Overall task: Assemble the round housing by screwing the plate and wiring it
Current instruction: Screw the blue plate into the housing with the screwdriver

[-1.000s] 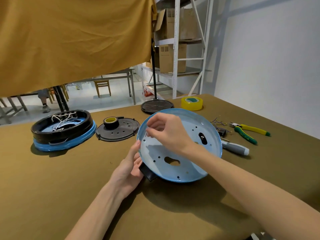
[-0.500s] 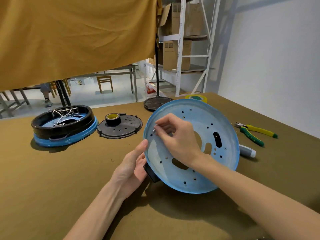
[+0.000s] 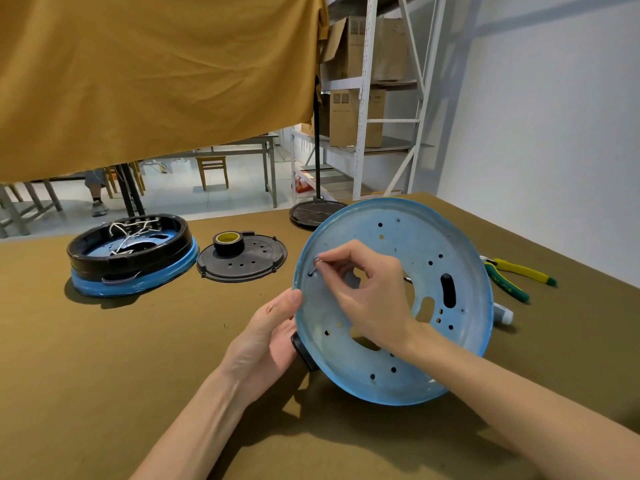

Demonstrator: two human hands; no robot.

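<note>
A round blue plate (image 3: 446,251) with several holes stands tilted on edge at the table's middle, its inner face towards me. My left hand (image 3: 266,337) grips its left rim, thumb on the front, fingers behind near a black part (image 3: 304,351). My right hand (image 3: 367,289) pinches a small screw (image 3: 314,268) and holds its tip at a hole near the plate's upper left rim. At far left, a second housing (image 3: 131,258), black ring on a blue base with white wires inside, lies flat.
A black perforated disc (image 3: 252,265) carries a roll of yellow tape (image 3: 227,241). Green-and-yellow pliers (image 3: 512,275) and a screwdriver handle (image 3: 502,311) lie right of the plate. A black round stand base (image 3: 311,213) sits behind. Shelving with boxes stands at the back.
The plate has been tipped up more steeply towards me. My right hand has moved the screw down to a hole near the left rim.
</note>
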